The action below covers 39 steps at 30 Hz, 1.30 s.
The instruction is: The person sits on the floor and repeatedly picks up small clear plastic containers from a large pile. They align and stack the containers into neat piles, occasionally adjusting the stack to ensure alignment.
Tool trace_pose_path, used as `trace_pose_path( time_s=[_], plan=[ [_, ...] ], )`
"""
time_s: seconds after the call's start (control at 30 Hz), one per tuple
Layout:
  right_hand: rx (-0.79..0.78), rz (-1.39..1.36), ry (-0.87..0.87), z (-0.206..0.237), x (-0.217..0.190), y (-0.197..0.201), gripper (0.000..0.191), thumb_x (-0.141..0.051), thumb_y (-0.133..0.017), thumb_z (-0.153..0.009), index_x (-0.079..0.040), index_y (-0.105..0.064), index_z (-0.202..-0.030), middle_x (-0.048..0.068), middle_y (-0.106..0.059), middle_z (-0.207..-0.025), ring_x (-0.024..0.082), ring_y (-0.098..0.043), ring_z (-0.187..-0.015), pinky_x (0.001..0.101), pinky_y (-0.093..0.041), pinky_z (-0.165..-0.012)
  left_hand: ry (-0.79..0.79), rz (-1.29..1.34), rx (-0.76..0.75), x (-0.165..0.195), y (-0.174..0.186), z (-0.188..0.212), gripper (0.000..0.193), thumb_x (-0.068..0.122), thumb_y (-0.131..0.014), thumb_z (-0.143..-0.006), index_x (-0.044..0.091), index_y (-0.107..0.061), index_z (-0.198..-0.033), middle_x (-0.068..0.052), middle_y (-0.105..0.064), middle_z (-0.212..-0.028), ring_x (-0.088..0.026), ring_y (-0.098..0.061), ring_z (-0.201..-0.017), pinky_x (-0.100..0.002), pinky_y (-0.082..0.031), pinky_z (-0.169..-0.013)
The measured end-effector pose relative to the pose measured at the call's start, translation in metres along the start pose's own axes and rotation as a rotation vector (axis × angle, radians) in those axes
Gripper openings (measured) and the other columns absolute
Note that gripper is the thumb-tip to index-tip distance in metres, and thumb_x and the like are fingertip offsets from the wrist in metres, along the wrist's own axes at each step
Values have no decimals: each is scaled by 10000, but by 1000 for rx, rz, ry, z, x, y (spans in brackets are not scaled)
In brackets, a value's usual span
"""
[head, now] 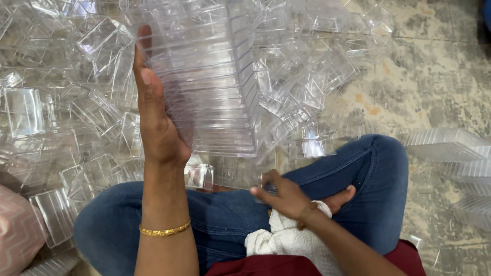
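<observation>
Fingers of left hand (156,122) steady clear nested boxes (209,87) (tall stack).

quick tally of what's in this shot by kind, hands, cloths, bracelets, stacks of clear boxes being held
hands: 2, the left hand and the right hand
held stack of nested clear boxes: 1, in the left hand's grip
white cloth: 1
gold bracelet: 1
loose clear boxes on the floor: too many to count
total counted: 5
</observation>
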State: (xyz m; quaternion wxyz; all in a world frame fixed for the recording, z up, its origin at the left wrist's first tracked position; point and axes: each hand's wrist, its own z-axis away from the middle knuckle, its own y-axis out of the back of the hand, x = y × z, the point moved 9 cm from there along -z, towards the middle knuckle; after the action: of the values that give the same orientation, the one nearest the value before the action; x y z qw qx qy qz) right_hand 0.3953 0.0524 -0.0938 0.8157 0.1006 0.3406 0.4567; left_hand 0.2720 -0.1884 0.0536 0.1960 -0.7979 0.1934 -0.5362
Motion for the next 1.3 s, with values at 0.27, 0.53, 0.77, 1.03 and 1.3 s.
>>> trace_pose_path(
  time_s=[0.27, 0.53, 0.77, 1.03, 1.3],
  plan=[
    [39, -618, 398, -76, -73, 12, 791, -523, -728, -842, -81, -462, -1442, 176, -613, -1429, 320, -601, -1344, 440, -497, -1127, 4, 23, 13, 0, 1, 0, 662, 556, -503, -1156, 177, -256, -1641, -72, -351, -1691, -256, -395, -1526, -449, -443, -1258],
    [106, -412, 412, -56, -67, 63, 883, -424, -782, -812, -110, -340, -1509, 126, -434, -1526, 277, -440, -1403, 462, -413, -1126, -5, 28, 35, 1, 10, -4, 655, 557, -498, -1151, 192, -249, -1635, -71, -348, -1689, -258, -398, -1521, -447, -436, -1249],
    [-120, 63, 558, -19, -25, 33, 661, -322, -778, -782, -94, -544, -1357, 99, -603, -1387, 254, -591, -1320, 438, -504, -1106, -44, 0, 15, 4, 8, -3, 652, 567, -494, -1147, 192, -257, -1625, -62, -338, -1683, -247, -381, -1518, -434, -402, -1227],
    [456, 666, 653, -38, -57, 60, 660, -261, -862, -673, -110, -599, -1260, 110, -557, -1324, 302, -498, -1322, 578, -358, -1059, -5, 6, 50, 1, 13, 0, 682, 577, -502, -1144, 191, -246, -1644, -72, -328, -1708, -272, -380, -1544, -461, -432, -1258],
    [-58, 628, 231, -20, -17, 52, 548, -318, -768, -804, -146, -592, -1293, 78, -609, -1281, 250, -578, -1238, 411, -473, -1083, -22, 22, 43, -2, 13, -2, 662, 561, -506, -1159, 194, -254, -1650, -63, -342, -1673, -255, -384, -1543, -450, -414, -1243]
  ],
)
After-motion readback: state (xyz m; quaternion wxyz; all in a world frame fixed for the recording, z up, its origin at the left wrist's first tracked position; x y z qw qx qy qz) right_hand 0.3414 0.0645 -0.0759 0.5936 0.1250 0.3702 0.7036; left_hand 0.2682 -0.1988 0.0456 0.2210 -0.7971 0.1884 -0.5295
